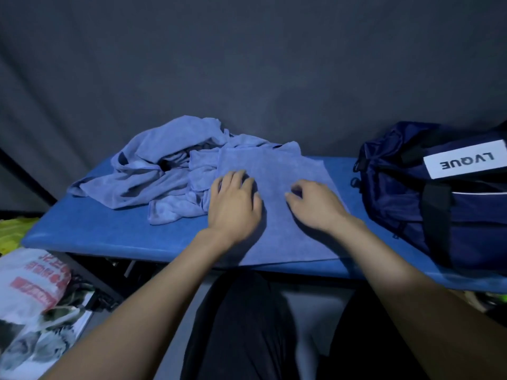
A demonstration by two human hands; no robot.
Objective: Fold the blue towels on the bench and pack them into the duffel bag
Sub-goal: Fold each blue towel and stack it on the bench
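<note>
Your left hand (235,203) lies palm down on the flat, rectangular blue terry towel (277,204), fingers straight and close together, pressing the cloth near its left edge. Your right hand (315,205) rests on the same towel just to the right, knuckles raised and fingers curled under; you appear to be pressing or lightly pinching the fabric, but the fingertips are hidden and which it is cannot be told. The two hands are near each other, not touching.

The flat towel lies spread on the padded blue bench (90,229), its near edge reaching the bench's front edge. Its far left corner touches a crumpled heap of blue towels (153,171), unfolded, occupying the bench's left half toward the back.

The navy fabric duffel bag (439,204) with black straps and a white label reading "LVQUE" sits at the bench's right end, apart from the flat towel. A grey cloth backdrop (247,64) hangs behind. A white plastic bag with red print (33,281) lies on the floor lower left.
</note>
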